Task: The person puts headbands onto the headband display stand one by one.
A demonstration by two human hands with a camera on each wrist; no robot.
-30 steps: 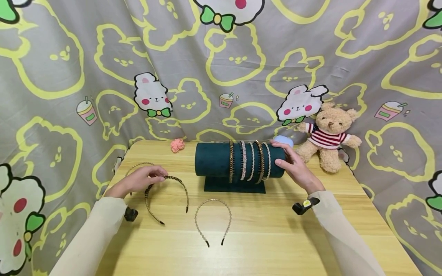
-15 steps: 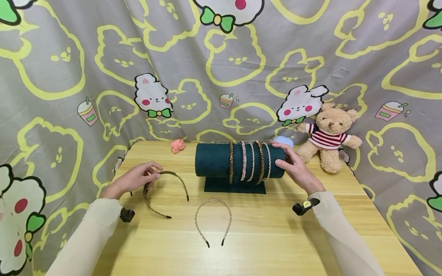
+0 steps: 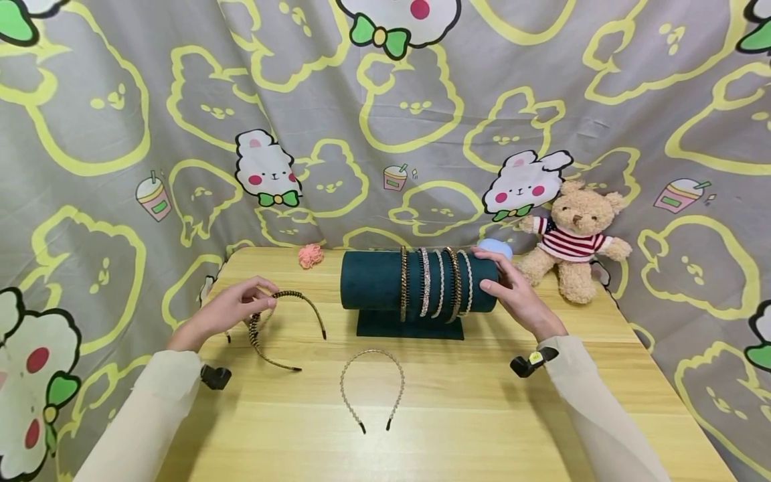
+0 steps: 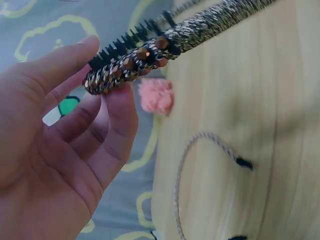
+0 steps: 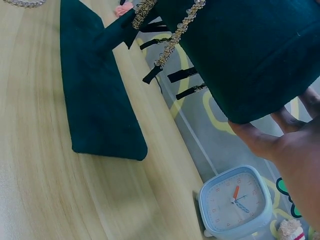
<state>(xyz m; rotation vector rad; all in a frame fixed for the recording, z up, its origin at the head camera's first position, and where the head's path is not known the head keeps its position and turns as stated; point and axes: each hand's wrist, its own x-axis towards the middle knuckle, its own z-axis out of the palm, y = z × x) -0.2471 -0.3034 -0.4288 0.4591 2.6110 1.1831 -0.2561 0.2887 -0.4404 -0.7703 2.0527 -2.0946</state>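
Observation:
In the head view my left hand (image 3: 225,311) pinches a black-and-gold beaded headband (image 3: 295,294) at its crown, above the table's left side. The left wrist view shows thumb and fingers on this headband (image 4: 125,65), its inner comb teeth visible. My right hand (image 3: 519,294) grips the right end of a dark green cylindrical headband stand (image 3: 370,281). Several sparkly and braided headbands (image 3: 425,281) hang on its roll. A thin beaded headband (image 3: 402,381) lies in front of the stand. Another thin headband (image 4: 177,195) lies beneath my left hand, mostly hidden in the head view.
A pink fluffy pompom (image 3: 310,256) sits at the wooden table's back left. Behind the stand's right end is a light blue clock (image 5: 235,202). A teddy bear (image 3: 569,241) in a striped shirt sits back right. A patterned curtain (image 3: 325,87) hangs behind.
My left hand has drawn back to the left, and the pinched headband has risen and turned with it. My right hand and the stand stay in place.

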